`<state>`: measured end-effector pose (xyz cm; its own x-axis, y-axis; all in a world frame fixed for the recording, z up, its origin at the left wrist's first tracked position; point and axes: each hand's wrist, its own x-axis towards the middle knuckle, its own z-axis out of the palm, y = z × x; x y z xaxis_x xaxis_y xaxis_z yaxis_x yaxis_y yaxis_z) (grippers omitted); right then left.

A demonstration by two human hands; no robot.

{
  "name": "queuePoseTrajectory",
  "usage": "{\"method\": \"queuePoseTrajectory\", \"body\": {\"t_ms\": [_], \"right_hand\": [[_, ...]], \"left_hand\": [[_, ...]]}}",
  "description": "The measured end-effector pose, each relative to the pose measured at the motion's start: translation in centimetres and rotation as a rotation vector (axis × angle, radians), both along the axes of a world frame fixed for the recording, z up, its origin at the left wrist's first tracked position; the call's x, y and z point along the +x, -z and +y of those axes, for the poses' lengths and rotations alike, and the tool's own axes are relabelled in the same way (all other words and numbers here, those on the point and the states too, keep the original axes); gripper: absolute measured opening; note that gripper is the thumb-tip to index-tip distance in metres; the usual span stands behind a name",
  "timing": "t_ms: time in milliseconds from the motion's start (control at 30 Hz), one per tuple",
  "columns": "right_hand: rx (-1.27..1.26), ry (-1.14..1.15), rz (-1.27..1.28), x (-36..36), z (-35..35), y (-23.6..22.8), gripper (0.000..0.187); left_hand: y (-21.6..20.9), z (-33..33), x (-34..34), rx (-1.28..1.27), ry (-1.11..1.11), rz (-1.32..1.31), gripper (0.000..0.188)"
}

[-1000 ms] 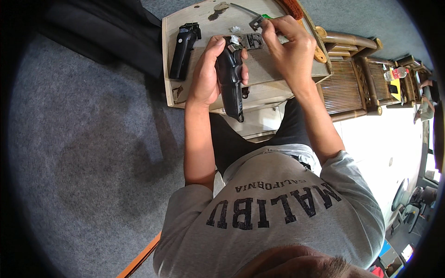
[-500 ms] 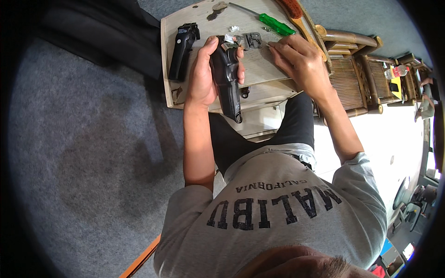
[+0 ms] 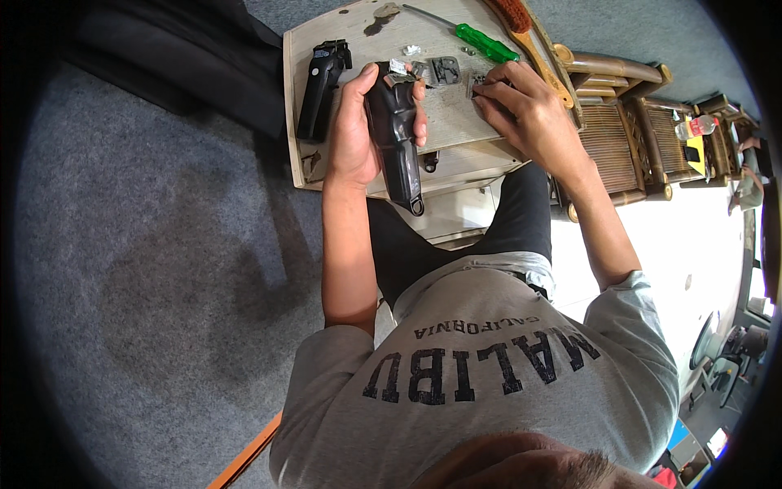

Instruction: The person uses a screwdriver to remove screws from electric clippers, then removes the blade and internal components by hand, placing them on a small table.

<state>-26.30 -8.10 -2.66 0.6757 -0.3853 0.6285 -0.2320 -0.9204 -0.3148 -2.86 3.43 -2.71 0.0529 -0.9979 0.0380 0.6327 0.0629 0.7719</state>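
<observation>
My left hand is wrapped round a black hair clipper, its hanging-loop end toward me. The clipper's far end looks opened up, with silvery and greyish parts showing there. Over the table's right side, my right hand has thumb and fingers bent together at a small dark-grey bit; what they pinch, if anything, is too small to name. Between the hands lies a flat dark part. A small silvery-white piece sits just beyond the clipper.
A second black clipper rests at the left of the wooden table. Far right are a green-handled screwdriver and a wooden-handled brush. Bamboo furniture stands to the right, and dark cloth hangs at the left.
My right fingertips have shifted slightly toward me, and a small dark-grey bit shows beside them. The clipper in my left hand has moved a little to the left and turned slightly.
</observation>
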Motion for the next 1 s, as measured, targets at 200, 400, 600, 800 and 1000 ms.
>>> {"method": "queuePoseTrajectory", "body": {"t_ms": [200,400,600,800,1000], "right_hand": [[0.178,0.135,-0.179,-0.7,0.1,-0.1,0.019],[0.155,0.241,-0.284,-1.1,-0.3,1.0,0.023],[0.143,0.286,-0.285,-0.3,0.0,0.9,0.016],[0.309,0.226,-0.405,0.5,0.1,0.3,0.014],[0.451,0.123,-0.568,3.8,0.1,-0.8,0.015]], "left_hand": [[0.0,0.0,0.0,0.002,-0.003,-0.010,0.050],[0.0,0.1,0.0,0.020,-0.007,-0.009,0.051],[-0.1,0.1,-0.1,0.010,-0.001,-0.016,0.051],[0.1,0.0,0.0,0.009,0.007,-0.025,0.052],[-0.1,0.0,0.1,0.010,0.033,-0.012,0.052]]}}
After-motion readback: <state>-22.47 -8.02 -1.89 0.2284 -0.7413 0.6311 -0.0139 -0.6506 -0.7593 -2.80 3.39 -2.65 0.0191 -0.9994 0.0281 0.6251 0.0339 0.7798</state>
